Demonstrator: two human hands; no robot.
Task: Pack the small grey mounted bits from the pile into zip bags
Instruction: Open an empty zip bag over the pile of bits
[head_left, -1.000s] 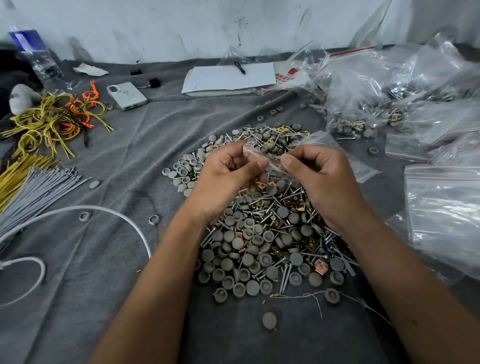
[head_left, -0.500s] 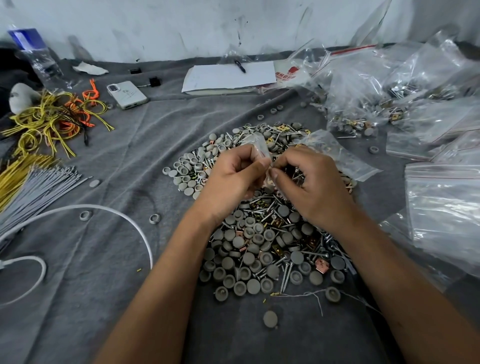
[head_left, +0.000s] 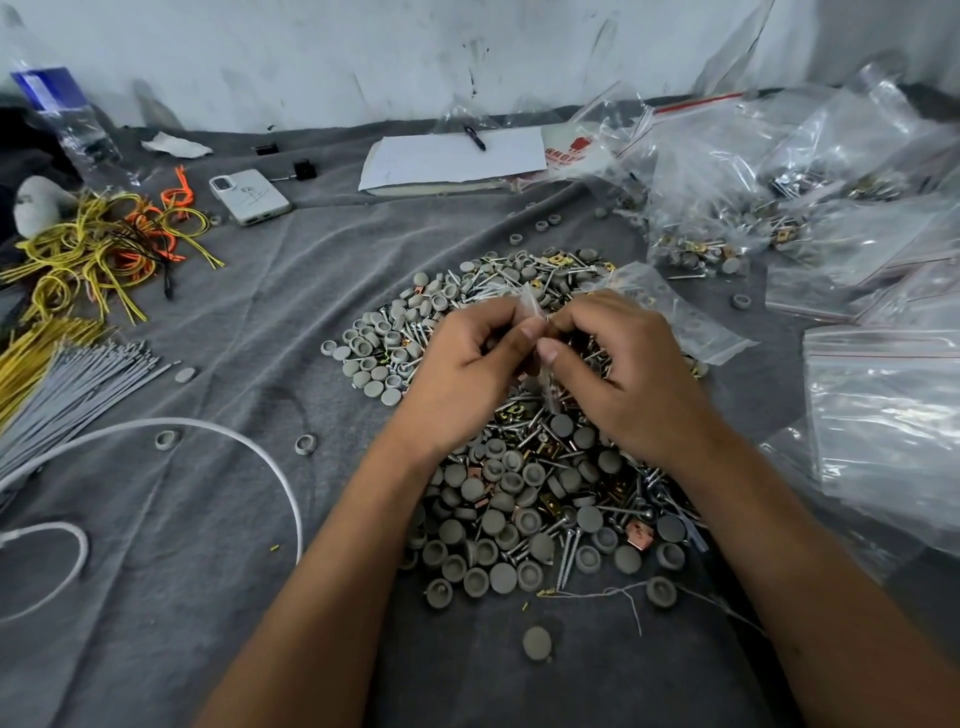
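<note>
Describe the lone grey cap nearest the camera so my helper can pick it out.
Start at the big pile of grey caps and screws in the middle of the grey cloth. Go past its near edge, between the forearms. The lone cap lies there apart, dome up, touching nothing.

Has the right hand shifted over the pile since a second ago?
Yes. The right hand has moved left and slightly toward the person, closing on the left hand, judged against the notepad, which stays put.

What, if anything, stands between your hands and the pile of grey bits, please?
Only the small zip bag, pinched between the left hand and the right hand. Both hands hover directly over the pile; nothing else visible blocks it.
</note>
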